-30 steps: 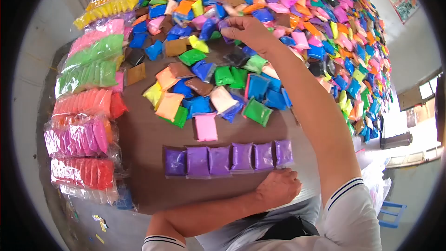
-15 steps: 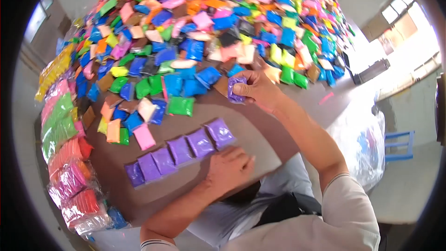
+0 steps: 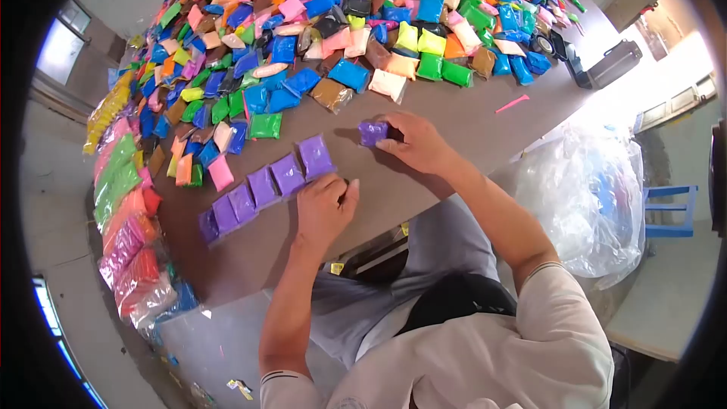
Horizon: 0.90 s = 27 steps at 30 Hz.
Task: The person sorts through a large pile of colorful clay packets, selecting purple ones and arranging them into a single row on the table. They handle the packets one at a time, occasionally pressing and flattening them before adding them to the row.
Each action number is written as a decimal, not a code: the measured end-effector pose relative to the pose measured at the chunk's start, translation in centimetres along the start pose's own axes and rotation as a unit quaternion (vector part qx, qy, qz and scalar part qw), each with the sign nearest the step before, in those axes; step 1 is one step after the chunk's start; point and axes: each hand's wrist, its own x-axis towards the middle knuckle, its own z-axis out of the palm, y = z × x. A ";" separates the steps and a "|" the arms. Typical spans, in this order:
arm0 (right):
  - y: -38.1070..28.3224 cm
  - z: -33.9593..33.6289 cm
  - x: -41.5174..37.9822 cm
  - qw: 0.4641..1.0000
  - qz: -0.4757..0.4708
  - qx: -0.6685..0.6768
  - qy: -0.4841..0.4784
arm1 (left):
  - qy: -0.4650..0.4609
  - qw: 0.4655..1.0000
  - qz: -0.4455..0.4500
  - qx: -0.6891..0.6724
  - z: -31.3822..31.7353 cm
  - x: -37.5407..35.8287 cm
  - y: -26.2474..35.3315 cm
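Pinched between the thumb and fingers of my right hand [image 3: 415, 144] is a small purple packet [image 3: 372, 133], its clear wrapper crumpled, just over the table. To the left, several flat purple packets [image 3: 262, 186] lie edge to edge in a slanting row. My left hand [image 3: 326, 203] rests by the lower right end of that row, close against the last packet [image 3: 315, 156]. Its fingers are curled in loosely with the thumb beside them, and nothing shows in them.
A big heap of colourful packets [image 3: 333, 26] covers the far side of the brown table [image 3: 424, 204]. Bundled packet strips [image 3: 121, 204] line the left edge. On the right are a pink strip [image 3: 513, 104], a black device [image 3: 613, 64], a clear plastic bag [image 3: 583, 204] and a blue stool [image 3: 670, 210].
My right hand has drawn back from the heap's edge and lowered the purple packet toward the table. My left hand stays by the row's right end. The camera view has shifted.
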 end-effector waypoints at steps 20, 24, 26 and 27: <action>-1.8 1.5 -4.3 0.981 0.004 0.100 -0.165 | 0.101 0.992 -0.080 0.013 1.5 -2.4 5.0; -4.3 0.7 -4.8 0.976 0.068 0.144 -0.150 | 0.065 0.992 -0.105 0.029 1.6 -2.8 4.2; -3.9 1.1 -4.7 0.977 0.059 0.147 -0.146 | 0.050 0.992 -0.111 0.031 1.6 -3.1 4.0; -3.2 1.4 -4.6 0.976 0.058 0.156 -0.138 | 0.042 0.992 -0.113 0.031 1.5 -3.1 4.0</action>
